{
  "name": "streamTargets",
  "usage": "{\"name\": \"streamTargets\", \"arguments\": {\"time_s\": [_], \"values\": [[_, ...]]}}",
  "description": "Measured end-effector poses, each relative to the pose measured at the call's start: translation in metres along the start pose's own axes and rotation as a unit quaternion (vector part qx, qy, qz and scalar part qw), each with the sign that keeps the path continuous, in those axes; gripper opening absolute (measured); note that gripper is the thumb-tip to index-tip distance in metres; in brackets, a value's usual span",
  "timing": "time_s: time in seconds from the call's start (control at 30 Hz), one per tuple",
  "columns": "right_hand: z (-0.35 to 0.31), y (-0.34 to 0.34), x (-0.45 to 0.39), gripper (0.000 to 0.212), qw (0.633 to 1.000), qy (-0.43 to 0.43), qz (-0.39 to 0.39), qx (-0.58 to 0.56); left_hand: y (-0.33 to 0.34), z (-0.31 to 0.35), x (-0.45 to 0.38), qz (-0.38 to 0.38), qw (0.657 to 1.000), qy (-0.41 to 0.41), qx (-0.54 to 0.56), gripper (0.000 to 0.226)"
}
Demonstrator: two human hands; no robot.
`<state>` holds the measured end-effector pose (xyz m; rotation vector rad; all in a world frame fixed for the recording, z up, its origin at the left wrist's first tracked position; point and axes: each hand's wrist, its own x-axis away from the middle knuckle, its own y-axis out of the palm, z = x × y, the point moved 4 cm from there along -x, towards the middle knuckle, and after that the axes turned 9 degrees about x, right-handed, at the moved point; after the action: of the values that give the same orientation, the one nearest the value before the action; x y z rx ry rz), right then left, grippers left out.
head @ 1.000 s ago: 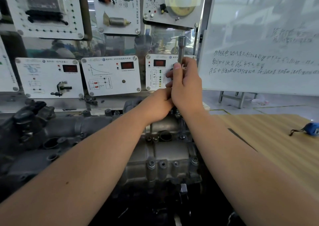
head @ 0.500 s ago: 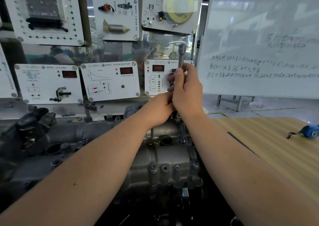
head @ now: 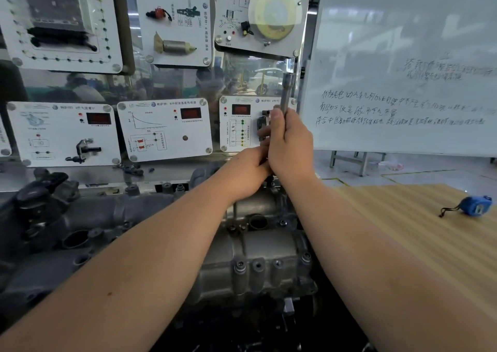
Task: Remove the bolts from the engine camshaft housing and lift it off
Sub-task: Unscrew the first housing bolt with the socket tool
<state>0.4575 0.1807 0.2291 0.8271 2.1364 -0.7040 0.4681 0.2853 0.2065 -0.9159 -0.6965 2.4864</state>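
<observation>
The grey metal camshaft housing lies across the engine in front of me, with several bolts along its near edge. A slim steel socket wrench stands upright over the housing's far end. My right hand grips its shaft, thumb up along it. My left hand is curled round the lower part of the tool, just under the right hand. The tool's tip and the bolt under it are hidden by my hands.
Dark engine parts sit at the left. Training panels hang on the wall behind. A whiteboard stands at the right. A wooden table to the right carries a blue tape measure.
Both hands stay on the upright wrench in nearly the same place. The view has shifted slightly, so the hands and the tool sit a little lower in the frame.
</observation>
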Motion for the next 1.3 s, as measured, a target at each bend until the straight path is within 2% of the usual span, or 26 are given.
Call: {"name": "streamTargets", "arguments": {"time_s": [0.13,0.27,0.57,0.67,0.73,0.93,1.17,1.3], "values": [[0.002,-0.002,0.0,0.028,1.0,-0.003,0.006,0.001,0.0,0.002,-0.003,0.005,1.0,-0.012,-0.005,0.03],[-0.004,-0.001,0.002,0.015,1.0,-0.014,-0.003,0.017,0.0,0.002,0.001,0.008,1.0,-0.025,-0.002,0.027],[-0.005,-0.003,0.004,0.032,1.0,-0.011,-0.011,0.012,-0.001,0.003,0.001,0.004,1.0,-0.021,0.004,0.018],[-0.005,-0.004,0.004,0.018,0.999,-0.027,0.0,0.034,-0.001,0.002,0.001,0.011,1.0,-0.022,0.008,0.016],[-0.007,-0.004,0.006,0.021,0.999,-0.031,-0.001,0.035,-0.001,0.002,0.002,0.011,1.0,-0.024,0.011,0.015],[-0.011,-0.009,0.012,0.025,0.999,-0.03,-0.001,0.038,0.001,0.003,0.004,-0.003,1.0,-0.024,0.012,0.023],[-0.013,-0.02,0.023,0.023,1.0,-0.014,0.004,0.002,0.003,0.012,0.016,0.013,1.0,-0.002,0.025,0.034],[-0.014,-0.023,0.026,0.027,1.0,-0.009,0.002,-0.01,0.003,0.018,0.021,0.01,1.0,0.002,0.011,0.028]]}}
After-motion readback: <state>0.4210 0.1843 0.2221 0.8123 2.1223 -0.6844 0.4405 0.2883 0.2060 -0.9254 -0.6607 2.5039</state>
